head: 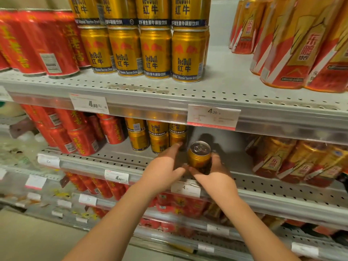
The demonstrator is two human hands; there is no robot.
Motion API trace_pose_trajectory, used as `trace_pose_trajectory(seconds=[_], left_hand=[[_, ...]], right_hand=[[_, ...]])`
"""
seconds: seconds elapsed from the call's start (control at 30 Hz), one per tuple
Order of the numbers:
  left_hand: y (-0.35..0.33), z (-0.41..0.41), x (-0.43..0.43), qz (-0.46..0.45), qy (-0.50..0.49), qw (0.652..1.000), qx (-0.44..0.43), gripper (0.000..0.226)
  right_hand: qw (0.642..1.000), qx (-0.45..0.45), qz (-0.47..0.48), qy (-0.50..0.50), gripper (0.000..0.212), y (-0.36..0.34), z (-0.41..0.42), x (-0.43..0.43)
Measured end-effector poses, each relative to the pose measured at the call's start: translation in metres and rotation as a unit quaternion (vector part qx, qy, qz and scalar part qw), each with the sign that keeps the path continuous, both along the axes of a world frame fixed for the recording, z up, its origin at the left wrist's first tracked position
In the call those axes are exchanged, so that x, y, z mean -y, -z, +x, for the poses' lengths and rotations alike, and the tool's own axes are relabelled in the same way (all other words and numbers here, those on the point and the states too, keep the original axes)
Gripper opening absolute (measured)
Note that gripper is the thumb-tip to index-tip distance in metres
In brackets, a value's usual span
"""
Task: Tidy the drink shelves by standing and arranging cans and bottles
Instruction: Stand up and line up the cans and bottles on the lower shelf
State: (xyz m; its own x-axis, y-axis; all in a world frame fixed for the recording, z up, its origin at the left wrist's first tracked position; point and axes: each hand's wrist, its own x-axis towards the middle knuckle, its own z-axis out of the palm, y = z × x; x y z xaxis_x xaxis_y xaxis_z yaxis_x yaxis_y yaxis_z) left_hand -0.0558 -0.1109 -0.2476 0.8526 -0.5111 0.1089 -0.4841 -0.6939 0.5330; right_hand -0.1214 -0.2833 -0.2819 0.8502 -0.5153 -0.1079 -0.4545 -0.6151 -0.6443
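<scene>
Right hand (212, 172): grips can (199, 155), upright.
Left hand (165, 166): fingers straight, at gold row (160, 142).
Tip: slide can flush beside row.

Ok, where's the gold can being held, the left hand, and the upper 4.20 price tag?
gold can (199, 158): head view, side wall below the lid.
left hand (163, 166): head view, back of the hand.
upper 4.20 price tag (213, 116): head view, middle of the white label.

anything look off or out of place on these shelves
One gold can is alone near the front of the second shelf, out of line with the stacked gold cans further back; the right hand grips it.
</scene>
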Motion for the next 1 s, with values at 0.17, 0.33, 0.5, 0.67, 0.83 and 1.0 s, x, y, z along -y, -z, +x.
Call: trace_pose_trajectory(seconds=[0.17, 0.33, 0.5, 0.67, 0.83, 1.0], left_hand=[[0.014, -0.003, -0.040, 0.073, -0.086, 0.991, 0.075, 0.024], [0.029, -0.001, -0.082, 0.010, -0.029, 0.994, 0.103, 0.023], [0.030, 0.007, -0.096, -0.014, 0.012, 0.994, 0.104, 0.021], [0.030, 0.010, -0.097, -0.018, 0.006, 0.994, 0.111, 0.022], [0.024, 0.023, -0.107, -0.091, -0.056, 0.994, 0.028, 0.013], [0.019, 0.051, -0.123, -0.163, -0.147, 0.975, -0.032, 0.014]], right_hand=[[0.997, 0.012, -0.067, 0.026, 0.083, 0.002, -0.002, -0.007], [0.997, 0.015, -0.064, 0.038, 0.079, 0.000, 0.003, -0.010], [0.998, 0.010, -0.036, 0.041, 0.073, -0.002, 0.015, -0.008], [0.999, 0.015, -0.014, 0.041, 0.079, -0.006, 0.030, -0.004], [0.998, 0.011, 0.016, 0.057, 0.072, -0.005, 0.043, 0.006], [0.997, 0.043, 0.038, 0.048, 0.076, -0.006, 0.056, 0.014]])
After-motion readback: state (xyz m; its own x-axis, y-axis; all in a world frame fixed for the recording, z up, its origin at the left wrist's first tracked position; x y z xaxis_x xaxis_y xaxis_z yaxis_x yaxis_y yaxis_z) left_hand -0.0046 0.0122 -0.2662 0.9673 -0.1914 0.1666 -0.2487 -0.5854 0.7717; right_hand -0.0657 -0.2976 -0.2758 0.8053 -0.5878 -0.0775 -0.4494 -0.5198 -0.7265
